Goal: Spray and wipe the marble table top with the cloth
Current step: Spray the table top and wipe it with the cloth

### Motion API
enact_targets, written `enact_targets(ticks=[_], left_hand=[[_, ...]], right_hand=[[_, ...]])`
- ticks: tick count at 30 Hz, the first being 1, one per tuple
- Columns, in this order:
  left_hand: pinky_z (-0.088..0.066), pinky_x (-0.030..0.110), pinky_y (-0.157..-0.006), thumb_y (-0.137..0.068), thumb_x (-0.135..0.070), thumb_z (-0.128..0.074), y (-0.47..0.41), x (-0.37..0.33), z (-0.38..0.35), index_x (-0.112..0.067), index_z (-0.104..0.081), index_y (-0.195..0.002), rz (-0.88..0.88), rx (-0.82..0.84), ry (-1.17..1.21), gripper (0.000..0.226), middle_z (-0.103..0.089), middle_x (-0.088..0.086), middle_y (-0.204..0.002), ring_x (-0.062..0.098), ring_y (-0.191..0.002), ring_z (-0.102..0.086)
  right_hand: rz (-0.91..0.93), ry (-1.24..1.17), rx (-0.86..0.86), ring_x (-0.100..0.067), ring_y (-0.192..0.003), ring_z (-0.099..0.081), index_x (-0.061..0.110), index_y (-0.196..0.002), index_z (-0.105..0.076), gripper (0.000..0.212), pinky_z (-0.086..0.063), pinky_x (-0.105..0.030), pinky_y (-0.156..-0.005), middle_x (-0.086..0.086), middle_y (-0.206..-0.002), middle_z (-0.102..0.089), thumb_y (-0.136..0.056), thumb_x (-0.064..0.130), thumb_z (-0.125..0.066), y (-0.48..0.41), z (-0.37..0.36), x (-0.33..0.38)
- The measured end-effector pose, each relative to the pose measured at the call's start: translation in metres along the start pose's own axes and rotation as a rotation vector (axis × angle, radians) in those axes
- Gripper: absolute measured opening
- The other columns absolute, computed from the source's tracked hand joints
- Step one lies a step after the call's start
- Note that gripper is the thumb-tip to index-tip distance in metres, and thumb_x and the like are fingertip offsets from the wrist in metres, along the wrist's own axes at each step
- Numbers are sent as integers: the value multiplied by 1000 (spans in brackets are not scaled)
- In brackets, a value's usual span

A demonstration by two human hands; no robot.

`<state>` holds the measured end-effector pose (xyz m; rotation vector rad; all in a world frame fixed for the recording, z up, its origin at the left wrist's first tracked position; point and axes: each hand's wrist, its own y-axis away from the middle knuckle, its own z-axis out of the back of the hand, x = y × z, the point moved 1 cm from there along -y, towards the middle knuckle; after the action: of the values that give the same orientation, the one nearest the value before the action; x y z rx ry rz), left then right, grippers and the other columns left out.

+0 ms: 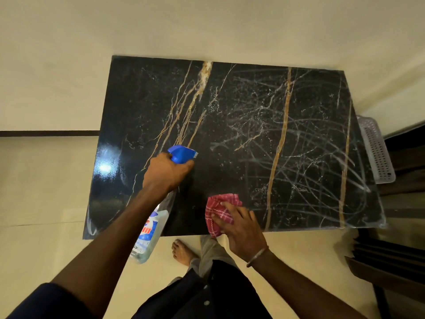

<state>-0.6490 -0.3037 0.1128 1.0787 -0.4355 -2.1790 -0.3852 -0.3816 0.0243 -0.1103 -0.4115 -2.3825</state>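
My left hand (166,172) is clenched around the neck of the spray bottle (153,229), its blue nozzle (182,153) aimed out over the middle of the black marble table top (230,111). My right hand (241,226) lies flat with fingers spread, pressing the red checked cloth (218,212) onto the near edge of the slab. The right half carries pale curved smears and scattered droplets, so I judge that side sprayed and at least partly wiped, though not yet dry or streak-free. The left half looks glossy and unmarked, with a lamp glare in it, and I take it as untreated. Spraying there and wiping it, then clearing the streaks, is what I see left.
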Motion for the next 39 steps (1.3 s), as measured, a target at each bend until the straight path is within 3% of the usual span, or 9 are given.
enact_targets(ticks=[7,9,12,16,19,22,25,34,39], left_hand=[[-58,41,-84,-82,-49,-69,-3,-2,-3,-9,-51,-129,33,7,14,64,-63,8,-107,22,-90,-65],[-58,40,-83,-82,-49,-69,-5,-5,-2,-9,-52,-127,46,1,17,63,-64,8,-106,22,-89,-65],[-58,40,-81,-78,-53,-69,-13,-10,2,-10,-55,-122,77,-37,16,63,-66,7,-102,22,-86,-66],[-60,36,-70,-75,-52,-71,-29,-20,18,-14,-59,-116,77,-115,107,58,-69,4,-89,19,-73,-68],[-61,42,-76,-77,-48,-72,-49,-34,30,-14,-57,-115,75,-128,106,53,-68,4,-90,19,-77,-68],[-60,40,-74,-76,-50,-71,-67,-46,31,-14,-58,-115,76,-132,71,55,-68,4,-90,18,-77,-68],[-56,32,-64,-77,-47,-72,-79,-57,30,-13,-58,-117,82,-163,98,54,-69,4,-92,16,-74,-67],[-50,30,-56,-80,-40,-68,-94,-76,31,-8,-68,-97,82,-93,377,36,-67,-2,-64,8,-48,-56],[-50,29,-56,-86,-36,-66,-97,-83,31,-8,-66,-99,59,-59,427,31,-69,4,-77,7,-51,-56]], right_hand=[[-91,-36,-89,-32,-135,-40,45,-143,-43,71,-43,-49,-100,-5,-154,-38,-79,24,-67,-110,33,-27],[-131,-27,-106,-31,-147,-23,41,-146,-42,60,-25,-52,-117,-5,-161,-28,-90,28,-61,-164,50,-39],[-144,-51,-77,-28,-153,-3,34,-151,-36,56,-7,-50,-123,-5,-166,-12,-98,29,-52,-219,66,-53],[-79,-75,-122,-28,-152,-3,30,-153,-31,66,-6,-47,-124,-8,-165,-15,-94,19,-59,-192,54,-52],[-12,-102,-148,-34,-150,-18,31,-151,-33,84,-24,-52,-120,-11,-160,-28,-79,11,-71,-122,33,-47],[35,-69,-133,-33,-148,-22,31,-146,-42,77,-29,-52,-117,-12,-158,-33,-75,13,-67,-93,22,-55],[71,-126,-134,-32,-149,-22,29,-145,-45,67,-31,-53,-117,-11,-159,-32,-81,14,-53,-130,31,-73],[-95,-144,-153,-29,-152,-9,28,-150,-38,56,-9,-45,-124,-9,-164,-19,-97,21,-56,-329,106,-127],[-37,-126,-180,-29,-152,-8,32,-152,-34,66,-14,-48,-124,-9,-164,-20,-93,14,-57,-275,85,-116]])
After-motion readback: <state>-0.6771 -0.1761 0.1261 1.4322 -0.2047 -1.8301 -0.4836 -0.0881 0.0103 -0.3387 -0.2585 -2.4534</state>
